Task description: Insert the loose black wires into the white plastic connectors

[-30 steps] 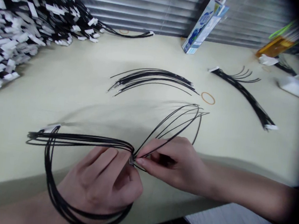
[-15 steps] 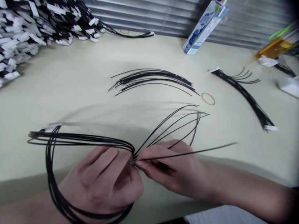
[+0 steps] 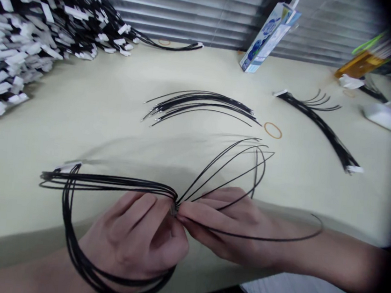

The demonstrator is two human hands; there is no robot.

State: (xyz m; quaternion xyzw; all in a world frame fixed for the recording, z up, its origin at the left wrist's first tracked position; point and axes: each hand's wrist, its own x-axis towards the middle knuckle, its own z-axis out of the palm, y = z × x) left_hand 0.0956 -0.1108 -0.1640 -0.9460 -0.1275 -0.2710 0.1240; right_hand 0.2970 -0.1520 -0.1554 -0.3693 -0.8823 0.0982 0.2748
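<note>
My left hand point(image 3: 139, 234) is closed on a black wire harness point(image 3: 117, 182) near its connector, which is mostly hidden between the fingers. The harness loops out to the left, where a white connector point(image 3: 69, 167) shows, and curves back under the hand. My right hand point(image 3: 229, 221) pinches a single black wire point(image 3: 269, 240) close to the held connector; the wire's free part bends over the wrist. Several other wires fan up from the connector above the right hand. Beyond the hands lies a bunch of loose black wires point(image 3: 204, 101) with bare metal ends.
A large heap of black cables with white connectors point(image 3: 19, 46) fills the back left. A tan rubber band point(image 3: 272, 130), another wire harness point(image 3: 321, 125), a blue and white drink carton point(image 3: 269, 39) and an orange container point(image 3: 360, 64) sit on the table point(image 3: 114, 118).
The wire pinched in my right hand has swung down from pointing up and right to curving over the wrist. The fingertips remain at the connector; my left hand keeps its grip.
</note>
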